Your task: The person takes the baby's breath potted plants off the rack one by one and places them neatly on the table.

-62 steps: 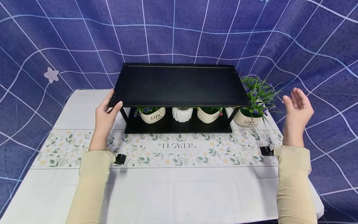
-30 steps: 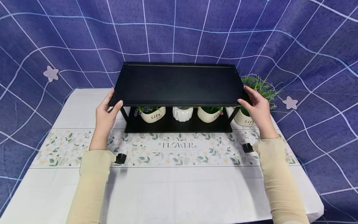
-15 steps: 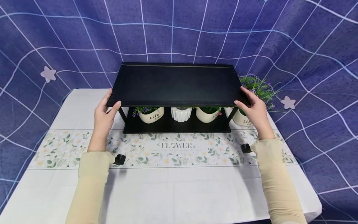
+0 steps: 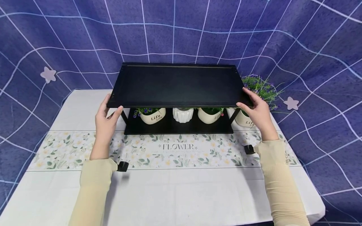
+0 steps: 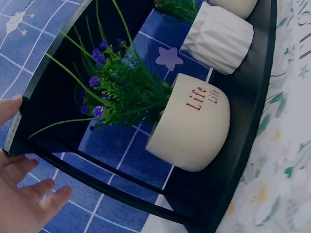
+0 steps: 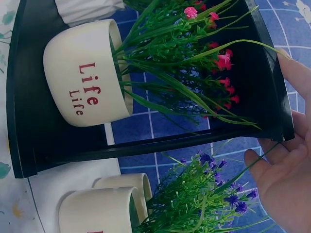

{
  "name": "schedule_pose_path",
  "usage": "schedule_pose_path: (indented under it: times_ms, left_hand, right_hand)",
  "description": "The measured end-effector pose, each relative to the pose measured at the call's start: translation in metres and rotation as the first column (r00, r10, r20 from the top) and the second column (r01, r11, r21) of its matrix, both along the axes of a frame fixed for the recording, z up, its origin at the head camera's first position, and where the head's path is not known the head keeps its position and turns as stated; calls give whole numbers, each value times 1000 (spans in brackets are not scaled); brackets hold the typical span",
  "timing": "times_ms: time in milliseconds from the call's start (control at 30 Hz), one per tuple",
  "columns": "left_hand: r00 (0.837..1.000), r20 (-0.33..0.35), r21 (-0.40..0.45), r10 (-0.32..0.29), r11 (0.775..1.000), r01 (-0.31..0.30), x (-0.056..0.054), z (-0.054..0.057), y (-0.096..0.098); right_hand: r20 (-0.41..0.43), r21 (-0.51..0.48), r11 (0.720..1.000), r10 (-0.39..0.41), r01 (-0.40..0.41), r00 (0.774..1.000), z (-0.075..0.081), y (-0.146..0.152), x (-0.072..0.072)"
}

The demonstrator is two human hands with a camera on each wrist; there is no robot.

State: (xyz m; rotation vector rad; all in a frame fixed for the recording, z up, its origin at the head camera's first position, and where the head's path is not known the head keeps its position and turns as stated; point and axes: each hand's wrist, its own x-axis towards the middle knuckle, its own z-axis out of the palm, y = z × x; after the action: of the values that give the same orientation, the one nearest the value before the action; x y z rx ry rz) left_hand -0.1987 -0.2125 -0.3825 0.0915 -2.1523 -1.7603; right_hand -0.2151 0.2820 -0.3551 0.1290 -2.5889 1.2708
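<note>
A black two-tier plant shelf (image 4: 178,86) stands on the table, potted plants on its lower board. My left hand (image 4: 105,121) is at its front left corner. There the thumb tip is right at the front edge, and the other fingers (image 5: 51,194) spread loosely below the corner. With my right hand (image 4: 258,114) I grip the front right corner, thumb at the front edge and fingers along the side. On the lower board are a cream "Life" pot (image 5: 199,126) with purple flowers, a white ribbed pot (image 4: 183,115) and a cream pot (image 6: 82,73) with pink flowers.
Another cream pot (image 6: 97,213) with purple flowers stands beside the shelf's right end, partly behind my right hand. A floral runner (image 4: 175,157) lettered FLOWER crosses the white tablecloth (image 4: 175,197). A blue gridded curtain (image 4: 181,34) hangs behind and at both sides.
My right hand has come left from the air beside the shelf onto its right corner. My left hand has just drawn back slightly, its thumb slipping off the top. The shelf has hardly moved.
</note>
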Motion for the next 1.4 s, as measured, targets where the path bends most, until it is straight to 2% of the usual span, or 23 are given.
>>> schedule_pose_path:
  times_ms: [200,300,433,567,700,767,867,1000,1200,1300,1400]
  left_hand:
    - [999,37,-19,29,999,-28,9,-9,8]
    - [998,40,1,45,999,-45,11,-16,14]
    - [993,29,52,117,992,-119,14,-24,21]
    - [979,30,70,203,976,-205,15,-34,27]
    - [972,24,48,235,971,-236,17,-44,33]
    - [975,15,32,223,974,-224,15,-49,36]
    - [985,17,-6,173,985,-173,9,-56,39]
    - [993,71,-72,98,993,-93,-1,-62,40]
    - [983,182,-123,-10,992,33,-17,-69,38]
    - [975,213,-130,-62,987,91,-23,-72,38]
    - [972,217,-162,-86,979,122,-28,-74,37]
  right_hand:
    - [4,6,1000,-8,8,1000,1,0,1]
    - [4,3,1000,-6,6,1000,0,0,1]
    - [7,-3,1000,0,0,1000,0,-1,2]
    - [-6,-3,1000,8,-8,1000,-1,-2,2]
    - [-20,7,1000,11,-11,1000,-1,-2,2]
    - [-20,13,1000,10,-10,1000,-1,-1,2]
    - [-20,18,1000,8,-8,1000,-2,0,1]
    - [-26,29,1000,9,-9,1000,-2,0,0]
    - [-27,47,999,5,-4,1000,-1,0,1]
    - [-24,51,999,2,0,1000,0,0,1]
    - [-13,52,999,2,-2,1000,0,-1,1]
